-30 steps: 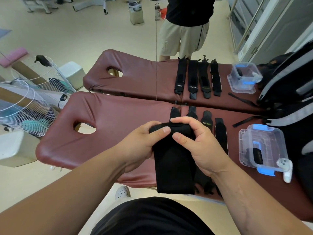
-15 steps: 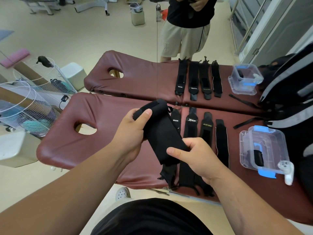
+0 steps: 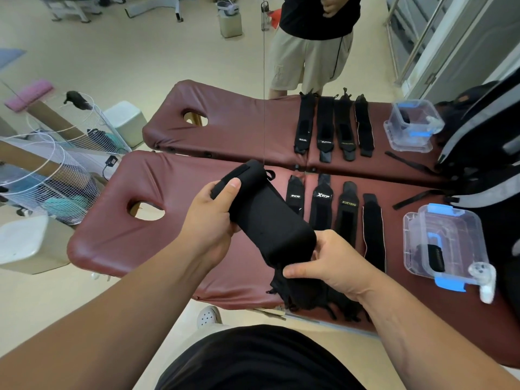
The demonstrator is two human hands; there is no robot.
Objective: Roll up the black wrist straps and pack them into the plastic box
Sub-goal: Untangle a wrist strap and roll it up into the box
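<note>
The left hand [image 3: 209,218] and right hand [image 3: 334,263] have tilted the gripped strap [image 3: 264,218] diagonal; rolling remains, box [image 3: 447,243] waiting right.

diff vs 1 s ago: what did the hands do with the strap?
The black fabric wrist strap swung from hanging straight down to a diagonal. The left hand carried its top end up and left; the right hand left the top and now pinches the lower end. Unchanged: four straps flat on the maroon padded table, and the clear plastic box.

Maroon bench [image 3: 157,243] — 4 straps [image 3: 347,212], box [image 3: 444,243].
</note>
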